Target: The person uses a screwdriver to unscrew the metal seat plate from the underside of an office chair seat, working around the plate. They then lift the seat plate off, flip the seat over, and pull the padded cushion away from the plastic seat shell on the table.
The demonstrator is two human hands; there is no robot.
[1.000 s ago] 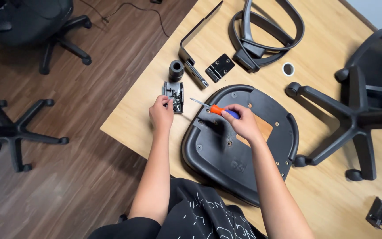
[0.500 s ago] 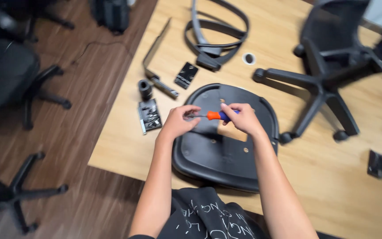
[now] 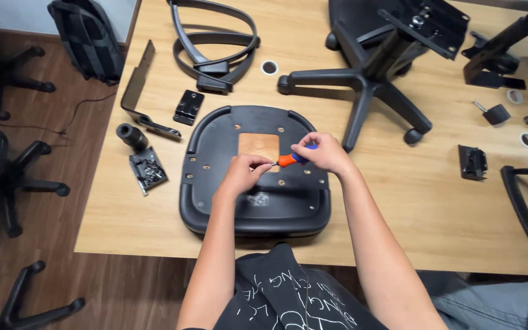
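Head view, and we are gripping the screwdriver (image 3: 291, 159) by its orange and blue handle in our right hand (image 3: 324, 154), fingers clenched round it. Our left hand (image 3: 244, 172) is pinching at the tool's tip, seemingly holding a small screw there, though it is too small to tell for sure. Both hands are hovering over the upturned black seat pan (image 3: 255, 205) lying directly beneath them on the wooden table (image 3: 435, 214). Left of our left hand, a packet of screws (image 3: 148, 170) is lying; beyond our right hand, the wheeled chair base (image 3: 368, 85) is resting.
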